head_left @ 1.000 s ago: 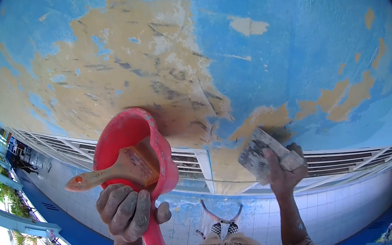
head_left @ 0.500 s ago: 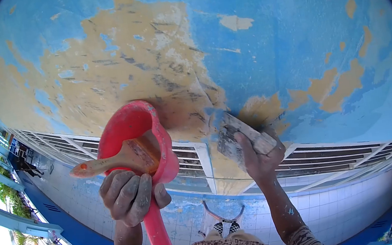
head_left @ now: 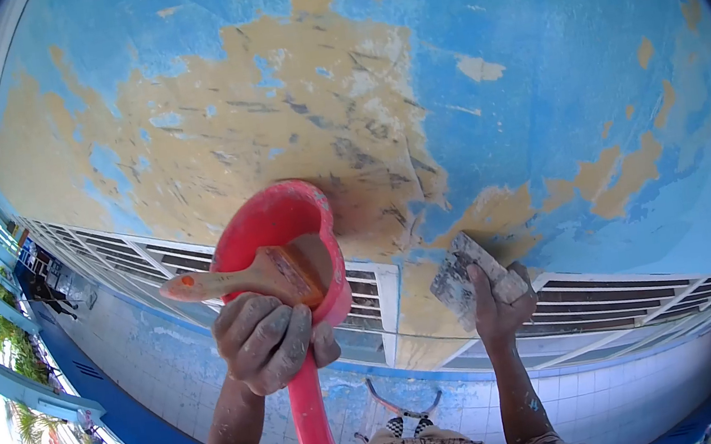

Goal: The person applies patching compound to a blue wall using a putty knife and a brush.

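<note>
My left hand (head_left: pixel 265 342) is closed round the handle of a red plastic dipper (head_left: pixel 313 421), its bowl tipped toward me. Inside the bowl rests a paintbrush (head_left: pixel 268 274), bristles down in the bowl and wooden handle sticking out to the left over my knuckles. In my right hand (head_left: pixel 502 300) is a flat, paint-crusted scraper (head_left: pixel 454 285), gripped with the thumb over its near face. It overlaps the lower part of the wall (head_left: pixel 523 128), where blue paint gives way to a tan, dark-streaked patch (head_left: pixel 191 136).
Below the painted surface run white louvred windows (head_left: pixel 617 300). Far below are a tiled floor (head_left: pixel 312 434) and the curved top of a ladder or stand (head_left: pixel 407 411) near my feet. Plants (head_left: pixel 28 359) and a blue railing (head_left: pixel 28 395) line the left side.
The view has shifted, so the wall patch and dipper sit further right. The scraper has come away from the cracked edge of the patch, down and to the right.
</note>
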Demonstrator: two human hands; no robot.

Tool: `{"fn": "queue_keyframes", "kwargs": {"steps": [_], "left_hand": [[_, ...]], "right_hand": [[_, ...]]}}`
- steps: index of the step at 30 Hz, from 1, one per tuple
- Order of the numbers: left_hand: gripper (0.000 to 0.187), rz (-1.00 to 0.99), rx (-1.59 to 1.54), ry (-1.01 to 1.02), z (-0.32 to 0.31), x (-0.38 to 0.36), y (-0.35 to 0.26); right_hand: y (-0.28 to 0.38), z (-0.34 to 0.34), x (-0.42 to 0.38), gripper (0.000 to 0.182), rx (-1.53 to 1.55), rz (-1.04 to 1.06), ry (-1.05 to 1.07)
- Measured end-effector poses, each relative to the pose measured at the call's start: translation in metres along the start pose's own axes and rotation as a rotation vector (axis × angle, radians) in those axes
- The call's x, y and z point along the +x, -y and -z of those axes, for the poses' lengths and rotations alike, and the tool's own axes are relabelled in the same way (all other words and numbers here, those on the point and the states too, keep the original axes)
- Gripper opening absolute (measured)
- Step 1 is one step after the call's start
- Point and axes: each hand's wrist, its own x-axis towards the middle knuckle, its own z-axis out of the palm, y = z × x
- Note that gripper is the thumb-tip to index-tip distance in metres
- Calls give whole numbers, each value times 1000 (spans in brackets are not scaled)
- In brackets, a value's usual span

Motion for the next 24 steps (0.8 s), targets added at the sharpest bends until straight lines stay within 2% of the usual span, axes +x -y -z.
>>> {"fn": "queue_keyframes", "kwargs": {"steps": [1, 2, 5, 7, 10, 11, 13, 15, 16, 20, 23, 24], "left_hand": [[10, -9, 6, 11, -2, 1, 0], [10, 5, 3, 10, -6, 1, 0], [10, -51, 26, -36, -5, -1, 1], [12, -31, 21, 3, -4, -3, 2], [13, -24, 31, 55, -4, 3, -2], [13, -25, 21, 59, -6, 3, -4], [11, -25, 45, 29, -5, 1, -2], [12, -23, 17, 43, 0, 0, -1], [13, -13, 2, 40, -1, 0, 2], [13, -14, 12, 22, -8, 0, -5], [13, -18, 81, 67, -4, 3, -7], [12, -36, 66, 38, -5, -1, -3]], "right_hand": [[-1, 2, 2, 15, -78, 71, 9], [4, 2, 3, 14, -65, 2, 6], [-5, 21, 2, 15, -119, -35, 58], [-2, 16, 9, 13, -48, -30, 9], [-1, -8, 9, 12, -7, 124, 25], [-10, -10, 8, 14, -131, 202, 156], [-8, -21, 3, 16, -36, 37, 79], [-11, -8, 5, 25, -192, 365, 56], [-11, -12, -4, 27, -4, 156, -34], [-21, 0, -9, 27, -138, 104, 12], [-22, 8, -8, 21, -138, 161, 53], [-25, 11, -6, 20, 2, 5, 55]]}}
